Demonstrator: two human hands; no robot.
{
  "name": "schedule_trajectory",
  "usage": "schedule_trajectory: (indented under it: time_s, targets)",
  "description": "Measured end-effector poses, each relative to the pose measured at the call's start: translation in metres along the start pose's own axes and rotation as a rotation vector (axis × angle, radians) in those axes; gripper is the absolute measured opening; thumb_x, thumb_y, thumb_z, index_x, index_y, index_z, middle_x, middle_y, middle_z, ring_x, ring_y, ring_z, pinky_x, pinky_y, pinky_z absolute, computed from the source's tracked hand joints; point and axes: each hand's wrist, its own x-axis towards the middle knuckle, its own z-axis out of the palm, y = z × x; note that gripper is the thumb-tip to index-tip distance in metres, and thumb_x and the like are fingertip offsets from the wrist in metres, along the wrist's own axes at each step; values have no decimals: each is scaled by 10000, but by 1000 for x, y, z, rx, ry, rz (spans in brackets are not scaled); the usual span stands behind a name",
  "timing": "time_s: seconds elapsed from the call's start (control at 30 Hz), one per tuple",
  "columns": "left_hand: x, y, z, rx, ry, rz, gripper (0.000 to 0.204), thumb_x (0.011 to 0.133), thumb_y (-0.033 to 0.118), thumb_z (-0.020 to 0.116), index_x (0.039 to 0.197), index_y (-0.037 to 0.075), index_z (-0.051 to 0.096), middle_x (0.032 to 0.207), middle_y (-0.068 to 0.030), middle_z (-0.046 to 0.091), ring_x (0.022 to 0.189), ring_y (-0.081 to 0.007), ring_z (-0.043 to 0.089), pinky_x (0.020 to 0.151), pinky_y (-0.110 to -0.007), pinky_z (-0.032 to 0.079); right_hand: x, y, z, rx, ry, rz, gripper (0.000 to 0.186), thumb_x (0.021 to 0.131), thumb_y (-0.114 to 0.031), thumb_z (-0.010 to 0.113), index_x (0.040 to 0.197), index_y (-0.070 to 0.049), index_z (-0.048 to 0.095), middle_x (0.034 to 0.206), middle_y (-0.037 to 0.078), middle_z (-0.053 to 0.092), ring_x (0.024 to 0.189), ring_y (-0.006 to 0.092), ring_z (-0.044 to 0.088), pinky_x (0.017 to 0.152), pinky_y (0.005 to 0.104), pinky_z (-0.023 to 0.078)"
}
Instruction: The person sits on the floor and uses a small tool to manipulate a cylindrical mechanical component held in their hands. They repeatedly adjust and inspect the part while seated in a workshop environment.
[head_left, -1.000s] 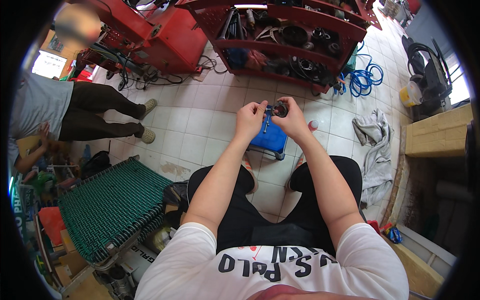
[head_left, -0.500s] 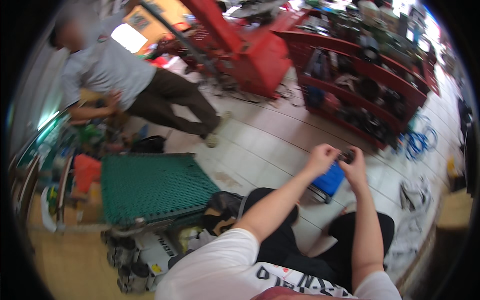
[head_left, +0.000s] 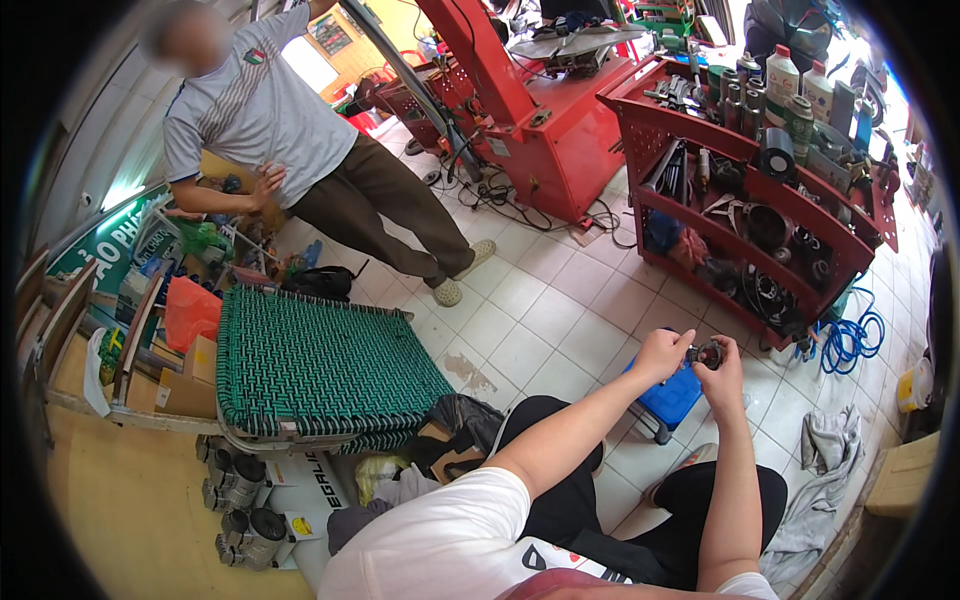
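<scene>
A white tiled floor (head_left: 560,310) carries everything here. Directly below the fingers (head_left: 690,345) stands a small blue stool (head_left: 672,398). Beyond the fingers, and just to their right, a red tool cart (head_left: 760,200) rests on the tiles, its shelves crowded with dark metal parts and bottles. Right of the fingers a blue hose coil (head_left: 850,340) lies on the floor, and lower right of them a grey rag (head_left: 825,470). Far left of the fingers sits a green woven cot (head_left: 320,370), with what may be a dark bag (head_left: 455,430) at its near corner. A red machine base (head_left: 540,130) stands well beyond them, tangled cables (head_left: 490,190) at its foot.
</scene>
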Motion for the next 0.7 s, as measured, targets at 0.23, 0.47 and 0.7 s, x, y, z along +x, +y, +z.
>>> schedule_trajectory:
  time_s: [0.23,0.47,0.7]
  targets:
    - [5,-11,4,-102,-23,-75,520,1047,404,536,740,-4,635,644,-69,640,567,-134,622,532,-307,506,2,5,0,11,8,-22,561,731,-55,714,1251,-13,509,1063,81,609,988,171,594,911,294,481]
    - [9,-15,9,-299,-8,58,255,990,256,664,949,5,659,837,-46,683,727,-102,632,651,-270,520,1,1,0,-3,37,-6,568,726,-59,715,1254,-11,511,1053,79,608,970,169,594,887,292,487]
    - [3,-2,3,-225,-62,15,253,988,251,686,974,-2,689,844,-32,684,731,-86,617,670,-252,516,2,6,-2,23,63,5,565,729,-63,719,1252,-11,511,1021,66,602,949,156,585,856,286,488]
